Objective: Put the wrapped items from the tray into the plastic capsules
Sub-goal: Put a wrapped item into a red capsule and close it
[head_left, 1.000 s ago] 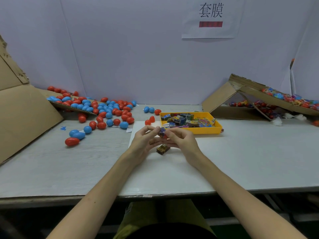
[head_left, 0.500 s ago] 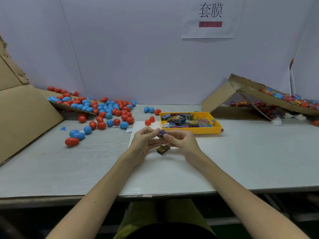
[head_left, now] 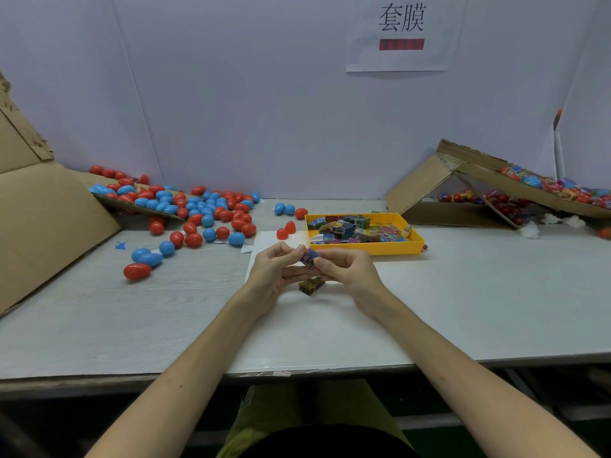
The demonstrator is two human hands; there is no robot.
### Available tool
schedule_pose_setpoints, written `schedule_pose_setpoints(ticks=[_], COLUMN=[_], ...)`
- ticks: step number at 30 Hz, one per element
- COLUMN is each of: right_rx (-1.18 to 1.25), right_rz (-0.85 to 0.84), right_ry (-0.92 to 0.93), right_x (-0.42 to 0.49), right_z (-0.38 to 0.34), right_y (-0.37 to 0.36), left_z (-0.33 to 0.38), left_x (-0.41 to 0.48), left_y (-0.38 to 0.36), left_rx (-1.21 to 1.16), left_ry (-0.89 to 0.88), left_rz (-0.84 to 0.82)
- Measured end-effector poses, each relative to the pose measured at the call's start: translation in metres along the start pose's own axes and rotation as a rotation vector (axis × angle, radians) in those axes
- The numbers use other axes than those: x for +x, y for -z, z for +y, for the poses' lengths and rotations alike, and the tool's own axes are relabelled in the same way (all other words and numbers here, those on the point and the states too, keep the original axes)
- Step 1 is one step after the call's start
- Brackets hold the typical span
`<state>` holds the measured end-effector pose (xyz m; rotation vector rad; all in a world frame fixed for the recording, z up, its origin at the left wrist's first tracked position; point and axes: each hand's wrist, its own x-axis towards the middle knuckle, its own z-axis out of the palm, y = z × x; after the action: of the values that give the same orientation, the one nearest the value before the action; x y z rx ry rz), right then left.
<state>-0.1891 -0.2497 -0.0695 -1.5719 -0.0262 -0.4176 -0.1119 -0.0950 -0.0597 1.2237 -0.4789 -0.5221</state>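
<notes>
I count two hands at the counter [head_left: 463, 292]: left hand [head_left: 274, 271] and right hand [head_left: 347, 269]. Two pieces are out of the tray: one purple wrapped item [head_left: 310, 257] pinched between them and one brown wrapped item [head_left: 310, 285] lying just below. There is one yellow tray [head_left: 363, 247], its contents too jumbled to count. Just left of it are two red capsule halves [head_left: 286, 230], and behind those a loose trio [head_left: 289, 209] of two blue and one red. The capsule pile [head_left: 205, 206] at middle left holds dozens, too many to count. There is one paper sign [head_left: 401, 31] at the upper right.
</notes>
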Motion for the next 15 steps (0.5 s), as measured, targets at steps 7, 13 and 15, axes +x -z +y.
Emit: schedule_pose_setpoints(ticks=[7, 13, 15], right_rx=[-0.095, -0.648, -0.683], right_rz=[0.08, 0.23, 0.205], right_ry=[0.048, 0.472, 0.523], right_x=[0.001, -0.002, -0.002], right_z=[-0.002, 0.003, 0.005], right_y=[-0.003, -0.009, -0.011], left_z=[-0.003, -0.004, -0.004], left_x=[0.002, 0.002, 0.002], left_y=[0.001, 0.001, 0.002], left_rx=[-0.029, 0.027, 0.011], left_ry=[0.0, -0.005, -0.005], left_rz=[0.017, 0.005, 0.011])
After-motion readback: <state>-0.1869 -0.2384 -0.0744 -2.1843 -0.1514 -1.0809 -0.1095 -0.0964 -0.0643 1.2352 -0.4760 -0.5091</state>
